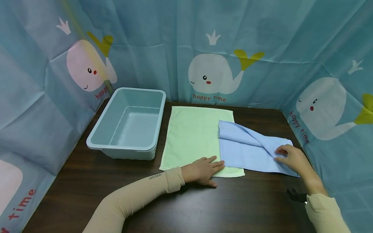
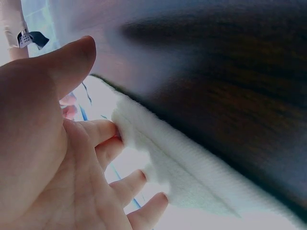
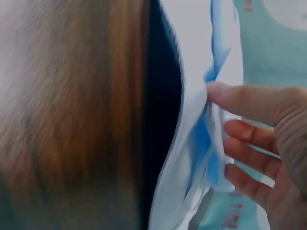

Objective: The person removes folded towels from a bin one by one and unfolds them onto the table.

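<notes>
A light green towel [image 1: 192,136] lies spread on the dark table. Across its right part lies a light blue towel [image 1: 244,155], its far side folded over unevenly with a slanting crease. My left hand [image 1: 205,171] rests, fingers spread, on the green towel's near edge, fingertips by the blue towel's near left corner. At the right end, my right hand [image 1: 292,159] pinches the blue towel between thumb and fingers. In the right wrist view the thumb [image 3: 244,98] presses the blue cloth [image 3: 177,124], with the other fingers curled behind.
A grey-blue plastic basin [image 1: 131,154] stands left of the green towel, with nothing seen inside. Blue curtains [image 1: 140,64] with whale prints enclose the table [image 1: 186,210] at the back and sides. A black strap [image 1: 297,196] is on the right wrist.
</notes>
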{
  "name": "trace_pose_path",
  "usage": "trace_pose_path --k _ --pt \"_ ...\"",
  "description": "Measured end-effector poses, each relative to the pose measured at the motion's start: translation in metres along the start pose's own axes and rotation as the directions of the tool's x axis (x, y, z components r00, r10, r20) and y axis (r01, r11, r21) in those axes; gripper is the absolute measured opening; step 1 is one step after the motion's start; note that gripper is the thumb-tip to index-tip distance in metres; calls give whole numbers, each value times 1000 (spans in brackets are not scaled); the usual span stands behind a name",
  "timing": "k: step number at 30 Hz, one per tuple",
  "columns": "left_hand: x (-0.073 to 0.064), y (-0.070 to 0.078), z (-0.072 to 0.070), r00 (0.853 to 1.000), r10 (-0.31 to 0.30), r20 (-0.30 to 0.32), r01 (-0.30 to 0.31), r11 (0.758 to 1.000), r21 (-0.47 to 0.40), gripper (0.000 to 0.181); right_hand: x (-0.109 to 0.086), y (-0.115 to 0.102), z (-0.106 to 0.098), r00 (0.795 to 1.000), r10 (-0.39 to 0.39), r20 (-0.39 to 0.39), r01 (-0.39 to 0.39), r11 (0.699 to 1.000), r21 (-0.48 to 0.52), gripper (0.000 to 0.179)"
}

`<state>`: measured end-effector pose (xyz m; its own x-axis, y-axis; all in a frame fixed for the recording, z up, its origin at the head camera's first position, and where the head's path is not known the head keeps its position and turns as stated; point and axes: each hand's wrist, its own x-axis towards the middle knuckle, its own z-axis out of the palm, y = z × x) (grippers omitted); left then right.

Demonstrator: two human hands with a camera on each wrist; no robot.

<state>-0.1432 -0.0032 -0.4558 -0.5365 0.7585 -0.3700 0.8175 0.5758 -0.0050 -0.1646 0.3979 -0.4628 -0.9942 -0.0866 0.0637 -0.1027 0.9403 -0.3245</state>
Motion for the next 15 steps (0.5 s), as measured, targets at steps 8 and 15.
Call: trace_pose_path --k 8,15 --pt "-3 1 -2 1000 -1 -8 1 1000 10 82 -15 19 4 997 43 63 -48 996 78 33" --pt "-2 1 0 1000 0 -19 1 1000 13 82 -21 25 7 998 62 26 -65 991 116 22"
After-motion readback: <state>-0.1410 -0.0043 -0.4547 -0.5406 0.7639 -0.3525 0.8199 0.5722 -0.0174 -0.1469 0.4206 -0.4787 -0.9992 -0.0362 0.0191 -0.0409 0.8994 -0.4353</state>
